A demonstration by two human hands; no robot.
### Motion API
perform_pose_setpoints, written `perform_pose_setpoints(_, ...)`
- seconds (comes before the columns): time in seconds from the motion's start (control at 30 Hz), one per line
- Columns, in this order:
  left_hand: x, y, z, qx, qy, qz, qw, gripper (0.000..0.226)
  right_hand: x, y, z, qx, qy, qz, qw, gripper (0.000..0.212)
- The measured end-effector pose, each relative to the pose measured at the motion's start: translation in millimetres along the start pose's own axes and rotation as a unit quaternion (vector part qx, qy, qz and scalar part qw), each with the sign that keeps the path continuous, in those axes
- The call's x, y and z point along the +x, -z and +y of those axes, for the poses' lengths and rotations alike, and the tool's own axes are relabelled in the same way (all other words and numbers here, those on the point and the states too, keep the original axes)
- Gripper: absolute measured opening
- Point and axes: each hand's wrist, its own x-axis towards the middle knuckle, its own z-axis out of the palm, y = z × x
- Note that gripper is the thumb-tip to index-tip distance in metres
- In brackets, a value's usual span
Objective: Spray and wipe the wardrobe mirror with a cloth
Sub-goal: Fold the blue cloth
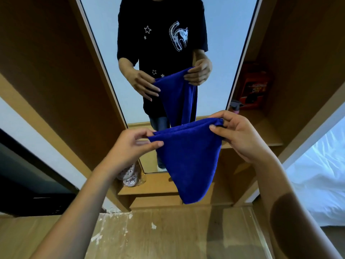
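A blue cloth hangs folded in front of me, held by its two top corners. My left hand pinches the left corner and my right hand pinches the right corner. Straight ahead stands the tall wardrobe mirror in its wooden frame, showing my reflection with the same cloth. A spray bottle with a dark trigger and pink body stands on the shelf just right of the mirror, behind my right hand.
An orange box sits on the right wardrobe shelf. Pale slippers lie on the low shelf at the mirror's foot. A white bed is at the right and a dark panel at the left. Wooden floor lies below.
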Motion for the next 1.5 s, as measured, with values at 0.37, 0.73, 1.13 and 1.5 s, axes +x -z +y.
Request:
perform_pose_setpoints(0.37,-1.9,-1.8,24.9,-0.071,-0.013,0.038,0.997,0.021,4.3,7.6,-12.9,-0.131,0.007,0.019,0.991,0.022)
perform_pose_setpoints(0.73,-6.0,0.3,31.4,-0.177,0.004,0.093,0.98,0.021,3.8,1.2,-20.0,0.014,0.016,-0.009,1.0,0.014)
perform_pose_setpoints(1.13,-6.4,-13.0,44.9,-0.215,-0.061,0.047,0.974,0.015,7.7,0.9,-46.9,0.109,0.037,0.03,0.993,0.019)
perform_pose_setpoints(1.5,-6.8,-15.5,55.6,-0.045,-0.057,0.13,0.989,0.008,-1.7,-28.8,20.6,0.144,-0.131,-0.176,0.965,0.087)
